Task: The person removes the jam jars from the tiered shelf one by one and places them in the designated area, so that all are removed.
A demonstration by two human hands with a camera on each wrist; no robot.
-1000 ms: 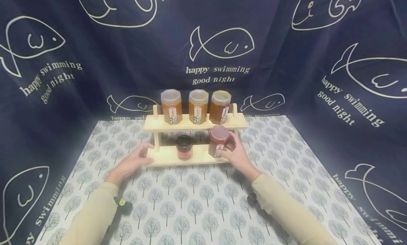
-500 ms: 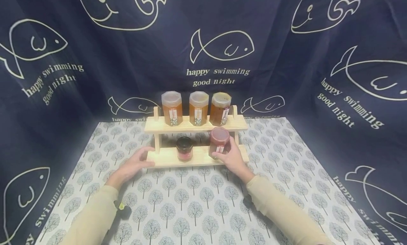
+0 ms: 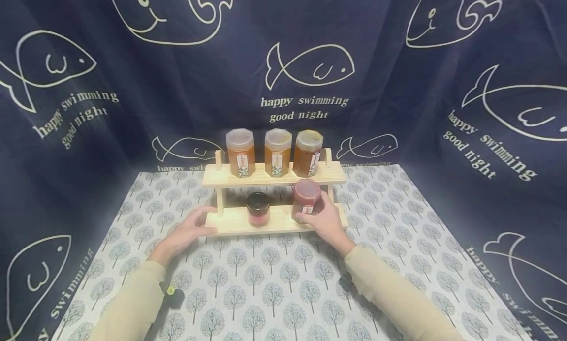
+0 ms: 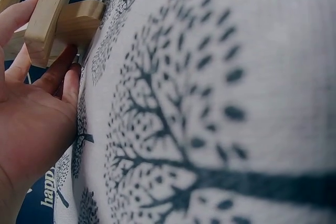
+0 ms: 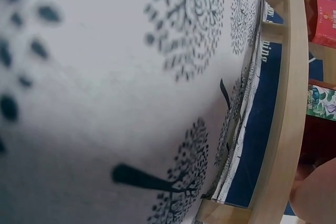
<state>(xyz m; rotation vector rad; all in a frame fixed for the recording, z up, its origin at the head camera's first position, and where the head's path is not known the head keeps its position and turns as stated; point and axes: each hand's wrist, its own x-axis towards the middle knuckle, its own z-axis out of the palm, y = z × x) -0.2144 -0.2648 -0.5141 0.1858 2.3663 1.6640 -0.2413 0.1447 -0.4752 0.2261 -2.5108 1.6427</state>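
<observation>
On the lower board of a two-tier wooden rack stands a dark red jar with a white label. My right hand grips this jar, thumb across its front and fingers round its far side. In the right wrist view only part of that thumb shows, beside the jar's patterned label. My left hand holds the left end of the lower board. The left wrist view has its fingers around the board's end. A small black-lidded jar stands between my hands on that board.
Three amber jars with pale lids stand on the upper board: a left one, a middle one and a darker right one. A tree-print cloth covers the table. Navy fish-print curtains hang behind and at both sides.
My right hand has shifted slightly left round the red jar, its thumb now further across the front. The left hand stays at the rack's end. The view has tilted slightly upward.
</observation>
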